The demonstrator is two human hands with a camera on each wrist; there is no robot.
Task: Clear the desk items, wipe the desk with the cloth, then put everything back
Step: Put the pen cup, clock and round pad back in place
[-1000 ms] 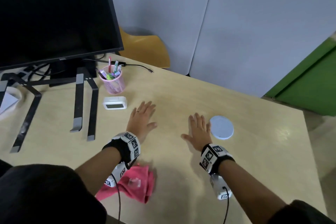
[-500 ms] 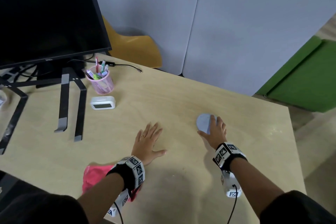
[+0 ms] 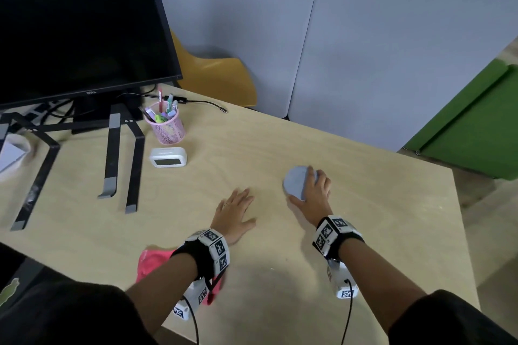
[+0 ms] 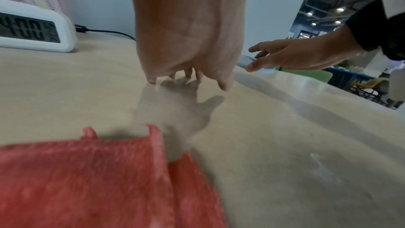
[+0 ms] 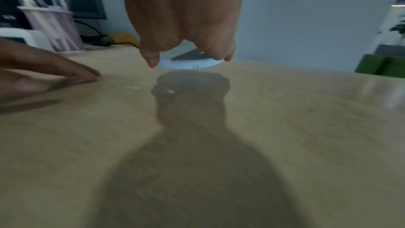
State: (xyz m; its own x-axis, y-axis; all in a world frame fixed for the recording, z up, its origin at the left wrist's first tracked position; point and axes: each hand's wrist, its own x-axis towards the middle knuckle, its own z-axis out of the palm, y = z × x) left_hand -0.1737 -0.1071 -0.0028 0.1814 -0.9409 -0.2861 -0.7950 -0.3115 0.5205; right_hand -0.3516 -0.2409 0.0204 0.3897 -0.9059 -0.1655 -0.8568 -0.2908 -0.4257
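Note:
A round light-blue disc (image 3: 294, 180) lies at the middle right of the wooden desk (image 3: 378, 218). My right hand (image 3: 308, 187) grips it, thumb at the near edge and fingers over the far side; the right wrist view shows the disc (image 5: 188, 63) pinched between thumb and fingers (image 5: 228, 56). My left hand (image 3: 235, 210) rests flat on the desk to the disc's left, fingers straight, holding nothing. A pink cloth (image 3: 157, 260) lies crumpled under my left wrist near the front edge and fills the lower left wrist view (image 4: 87, 179).
A white digital clock (image 3: 168, 157) and a pink mesh pen cup (image 3: 166, 126) stand at the back left, before a black monitor (image 3: 78, 31) and a black laptop stand (image 3: 112, 154). A cable (image 3: 207, 103) runs behind the cup. A yellow chair (image 3: 218, 75) sits behind the desk.
My right hand left the desk, reached right onto the blue disc and took hold of it. The left hand stayed flat on the desk.

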